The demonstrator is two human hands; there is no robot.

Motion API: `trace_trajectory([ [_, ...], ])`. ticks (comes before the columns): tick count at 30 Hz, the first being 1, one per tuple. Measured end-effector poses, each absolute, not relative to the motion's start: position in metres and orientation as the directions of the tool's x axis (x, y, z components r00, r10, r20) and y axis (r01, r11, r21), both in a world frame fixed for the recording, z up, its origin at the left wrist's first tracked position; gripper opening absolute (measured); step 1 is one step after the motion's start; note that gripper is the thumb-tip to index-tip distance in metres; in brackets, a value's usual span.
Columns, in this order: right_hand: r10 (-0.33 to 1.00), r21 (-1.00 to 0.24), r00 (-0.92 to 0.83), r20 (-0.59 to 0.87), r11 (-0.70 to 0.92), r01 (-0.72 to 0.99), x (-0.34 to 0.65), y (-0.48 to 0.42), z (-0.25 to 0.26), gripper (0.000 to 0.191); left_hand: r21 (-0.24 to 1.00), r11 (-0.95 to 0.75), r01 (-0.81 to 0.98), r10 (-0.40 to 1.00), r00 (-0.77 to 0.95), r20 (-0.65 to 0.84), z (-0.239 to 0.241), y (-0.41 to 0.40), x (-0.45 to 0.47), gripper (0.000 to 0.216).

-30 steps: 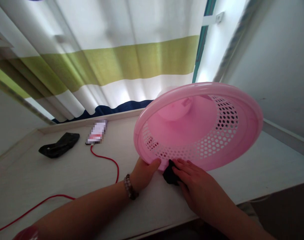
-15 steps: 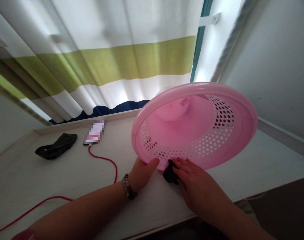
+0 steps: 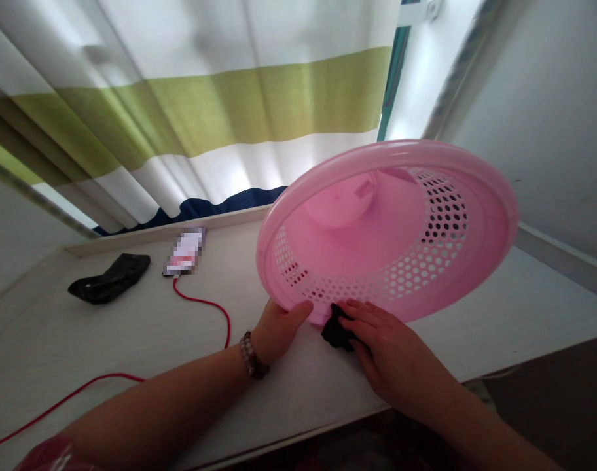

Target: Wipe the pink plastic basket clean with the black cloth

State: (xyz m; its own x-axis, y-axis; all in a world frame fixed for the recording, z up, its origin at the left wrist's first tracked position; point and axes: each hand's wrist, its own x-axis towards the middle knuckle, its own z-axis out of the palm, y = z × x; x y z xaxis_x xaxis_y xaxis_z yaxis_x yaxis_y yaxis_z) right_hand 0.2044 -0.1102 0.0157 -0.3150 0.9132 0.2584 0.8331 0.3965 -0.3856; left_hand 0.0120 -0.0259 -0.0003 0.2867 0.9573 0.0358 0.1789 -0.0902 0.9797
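Note:
A pink plastic waste basket, round with a thick rim and a band of holes, is tilted so that its open mouth faces me. My left hand grips the near left of its rim, thumb on the inside and the other fingers hidden underneath. In my right hand is a crumpled black piece, which looks like a plastic bag. The fingers press it against the near rim, just right of my left thumb. My right fingertips touch the basket's inner wall.
On the white tabletop, a folded black plastic bundle lies at the left. Beside it is a phone with a red cable running under my left arm. A striped curtain hangs behind; a wall stands right.
The whole view has shifted slightly, with the table and basket rim appearing higher. My hands keep nearly the same places on the rim, and the black bag stays under my right fingers.

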Motion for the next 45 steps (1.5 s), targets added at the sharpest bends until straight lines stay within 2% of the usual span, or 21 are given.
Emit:
trace_trajectory([
  [8,0.902,-0.452,-0.313,0.298,0.422,0.786,0.2088,-0.1093,0.0132,0.038,0.989,-0.048,0.138,0.958,0.287,0.006,-0.003,-0.0256,0.0118,0.05],
  [20,0.905,-0.463,-0.323,0.278,0.421,0.78,0.2117,-0.109,0.0124,0.041,0.989,-0.069,0.127,0.951,0.308,0.027,-0.0046,-0.0249,0.0105,0.051],
  [31,0.895,-0.49,-0.329,0.303,0.442,0.751,0.2126,-0.1084,0.0134,0.042,0.999,-0.03,0.01,0.939,0.342,0.025,-0.0005,-0.025,0.012,0.052],
  [45,0.907,-0.492,-0.319,0.275,0.418,0.763,0.2123,-0.109,0.0146,0.041,0.993,-0.034,0.112,0.944,0.329,-0.005,-0.004,-0.0254,0.0099,0.051],
])
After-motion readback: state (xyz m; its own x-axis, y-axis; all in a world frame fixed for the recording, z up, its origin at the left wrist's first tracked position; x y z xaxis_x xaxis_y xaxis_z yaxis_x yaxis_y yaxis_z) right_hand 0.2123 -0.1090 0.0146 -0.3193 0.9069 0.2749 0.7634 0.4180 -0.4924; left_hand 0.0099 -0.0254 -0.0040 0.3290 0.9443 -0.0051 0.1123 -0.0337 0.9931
